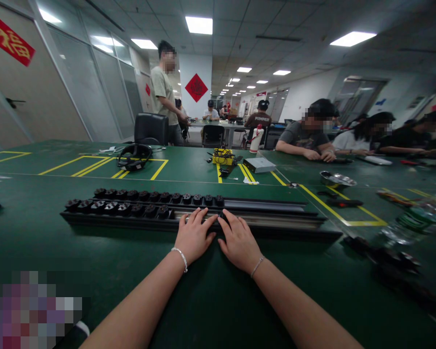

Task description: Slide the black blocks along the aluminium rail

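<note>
Two long black rails lie side by side across the table. The front rail (pixel 286 222) carries a row of small round black modules that look like sockets (pixel 123 208) at its left end. Another such row (pixel 176 197) sits on the back rail (pixel 265 206). Resting over the middle of the front rail, my left hand (pixel 194 237) has its fingers spread. My right hand (pixel 240 242) lies beside it, fingers also stretched over the rail. Both index fingertips come close together at a small dark spot; whether they touch a part there is unclear.
Beyond the rails are a black headset (pixel 135 157), a yellow box with cables (pixel 223 156) and a grey box (pixel 259 165). On the right stand a metal bowl (pixel 337 179) and a plastic bottle (pixel 414 220), with dark parts (pixel 385 254) nearer. Several people are around.
</note>
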The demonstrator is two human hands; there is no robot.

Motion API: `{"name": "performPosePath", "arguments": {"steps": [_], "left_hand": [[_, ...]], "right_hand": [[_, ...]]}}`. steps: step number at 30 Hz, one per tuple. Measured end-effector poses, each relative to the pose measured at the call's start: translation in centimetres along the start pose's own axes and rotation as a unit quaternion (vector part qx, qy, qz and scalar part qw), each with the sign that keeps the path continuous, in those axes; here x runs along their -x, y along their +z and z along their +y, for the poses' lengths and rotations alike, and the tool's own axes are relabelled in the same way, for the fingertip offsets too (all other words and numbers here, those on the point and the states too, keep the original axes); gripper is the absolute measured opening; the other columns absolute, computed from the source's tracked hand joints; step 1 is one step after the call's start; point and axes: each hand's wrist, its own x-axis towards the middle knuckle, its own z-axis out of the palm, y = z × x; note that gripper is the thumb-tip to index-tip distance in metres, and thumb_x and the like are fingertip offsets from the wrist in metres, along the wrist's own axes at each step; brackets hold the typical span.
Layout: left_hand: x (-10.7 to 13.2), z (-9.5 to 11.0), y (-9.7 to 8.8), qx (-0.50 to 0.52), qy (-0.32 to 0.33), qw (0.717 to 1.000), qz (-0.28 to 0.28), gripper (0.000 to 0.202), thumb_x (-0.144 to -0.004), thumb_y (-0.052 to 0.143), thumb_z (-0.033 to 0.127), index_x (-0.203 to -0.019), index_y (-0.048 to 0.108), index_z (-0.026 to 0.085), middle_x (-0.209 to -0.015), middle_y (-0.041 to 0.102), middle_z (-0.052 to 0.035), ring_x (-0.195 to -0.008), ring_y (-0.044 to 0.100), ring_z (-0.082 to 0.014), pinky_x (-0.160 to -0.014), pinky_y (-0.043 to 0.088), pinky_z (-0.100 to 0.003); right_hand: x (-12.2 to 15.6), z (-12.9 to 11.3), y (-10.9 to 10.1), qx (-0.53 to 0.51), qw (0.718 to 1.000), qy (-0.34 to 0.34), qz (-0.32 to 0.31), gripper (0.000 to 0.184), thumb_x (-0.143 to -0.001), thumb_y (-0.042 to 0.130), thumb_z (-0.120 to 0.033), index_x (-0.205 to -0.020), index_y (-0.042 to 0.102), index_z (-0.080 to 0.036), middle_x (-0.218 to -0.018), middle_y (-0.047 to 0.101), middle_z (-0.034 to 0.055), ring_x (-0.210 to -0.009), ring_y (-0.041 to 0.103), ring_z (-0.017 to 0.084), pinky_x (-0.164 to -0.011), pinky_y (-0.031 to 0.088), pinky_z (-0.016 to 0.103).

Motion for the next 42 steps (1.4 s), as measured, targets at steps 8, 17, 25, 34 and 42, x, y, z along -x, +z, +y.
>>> {"name": "performPosePath", "arguments": {"steps": [8,17,25,34,42], "left_hand": [[0.03,0.03,-0.09,0.001,0.000,1.000,0.002,0.045,-0.079,0.049,0.038,-0.124,0.042,0.038,-0.136,0.040,-0.0017,-0.127,0.030,-0.0243,-0.099,0.025,-0.047],[0.06,-0.05,-0.08,0.000,0.005,1.000,0.004,0.045,-0.079,0.048,0.038,-0.124,0.042,0.038,-0.136,0.040,-0.0019,-0.127,0.030,-0.0241,-0.098,0.026,-0.046],[0.05,-0.03,-0.05,0.001,0.001,1.000,0.001,0.045,-0.079,0.048,0.038,-0.124,0.041,0.038,-0.137,0.039,-0.0017,-0.128,0.029,-0.0241,-0.099,0.025,-0.046],[0.09,-0.01,-0.07,0.000,0.001,1.000,-0.001,0.047,-0.079,0.049,0.038,-0.125,0.041,0.038,-0.137,0.039,-0.0015,-0.128,0.029,-0.0246,-0.099,0.026,-0.046],[0.08,-0.06,0.02,0.001,0.005,1.000,0.005,0.046,-0.079,0.049,0.038,-0.125,0.041,0.038,-0.137,0.039,-0.0023,-0.128,0.029,-0.0246,-0.099,0.026,-0.046]], "right_hand": [[0.03,0.04,0.09,-0.006,1.000,0.004,0.007,0.051,-0.080,0.046,-0.030,-0.128,0.041,-0.014,-0.140,0.032,0.0129,-0.125,0.030,0.024,-0.102,0.025,0.041],[-0.01,0.06,-0.01,-0.010,1.000,-0.003,0.009,0.049,-0.081,0.045,-0.029,-0.127,0.042,-0.013,-0.139,0.032,0.0140,-0.123,0.032,0.026,-0.100,0.027,0.042],[-0.02,0.07,-0.10,-0.016,1.000,-0.001,0.013,0.049,-0.080,0.047,-0.029,-0.126,0.043,-0.012,-0.138,0.033,0.0145,-0.123,0.032,0.025,-0.101,0.027,0.041],[-0.04,0.13,-0.15,-0.016,1.000,-0.003,0.014,0.048,-0.080,0.047,-0.027,-0.125,0.044,-0.013,-0.137,0.034,0.0147,-0.123,0.033,0.025,-0.099,0.030,0.041],[-0.07,0.17,-0.14,-0.015,1.000,-0.002,0.012,0.047,-0.080,0.046,-0.028,-0.125,0.044,-0.012,-0.137,0.034,0.0153,-0.122,0.033,0.025,-0.099,0.030,0.041]]}}
